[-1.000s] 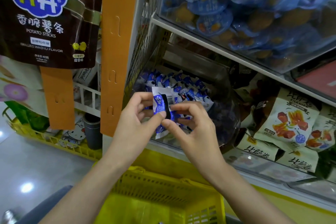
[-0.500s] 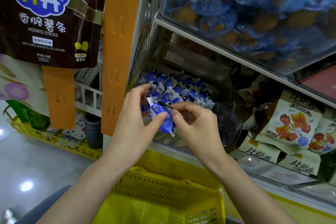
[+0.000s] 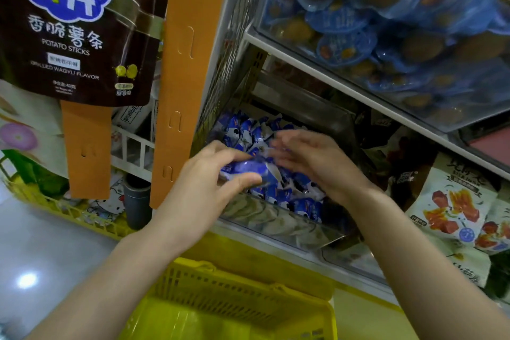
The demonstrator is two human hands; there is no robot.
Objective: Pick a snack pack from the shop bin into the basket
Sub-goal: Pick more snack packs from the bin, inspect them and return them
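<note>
- My left hand (image 3: 204, 188), in the centre of the frame, has its grip closed on a blue-and-white snack pack (image 3: 248, 171), thumb beneath and fingers over the top. The pack is crumpled and I cannot read its print.
- The pack sits just above the pile of like packs at the left front of the shop bin (image 3: 276, 222), higher in the frame than the basket.
- My right hand (image 3: 317, 165) is smeared by motion blur. Its fingers look loosely stretched out with nothing in their grip, and the tips are near the pack's right end. I cannot tell whether they touch it.
- The bin's far right side is dark and partly hidden behind my right wrist.
- The yellow basket (image 3: 234, 281) at bottom centre is cut off by the lower edge.
- The brown potato sticks bag (image 3: 69, 36) at upper left is cropped by the top edge.
</note>
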